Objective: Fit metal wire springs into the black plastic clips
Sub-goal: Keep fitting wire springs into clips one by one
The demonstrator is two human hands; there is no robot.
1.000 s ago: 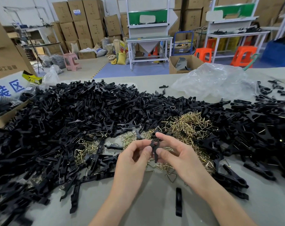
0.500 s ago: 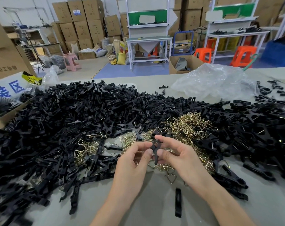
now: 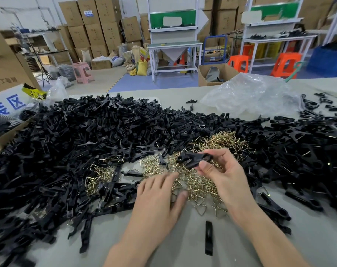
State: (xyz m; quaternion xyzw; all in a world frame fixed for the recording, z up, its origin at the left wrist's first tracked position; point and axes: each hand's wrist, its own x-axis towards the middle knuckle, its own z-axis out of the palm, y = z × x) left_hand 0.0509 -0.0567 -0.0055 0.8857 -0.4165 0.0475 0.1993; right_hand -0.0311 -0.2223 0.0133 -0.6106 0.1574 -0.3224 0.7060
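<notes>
Right hand (image 3: 224, 175) pinching black clip (image 3: 192, 159), left hand (image 3: 158, 199) spread flat on wire springs (image 3: 201, 186), anything under palm hidden.

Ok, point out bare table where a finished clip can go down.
Bare table at the near edge, around the lone clip piece; also the near right corner, below the clip heap. Crowded: the spring pile and everywhere left.

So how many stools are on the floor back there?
3: a pink stool at left, an orange stool right of centre, a second orange stool further right. More may hide under the bench.
</notes>
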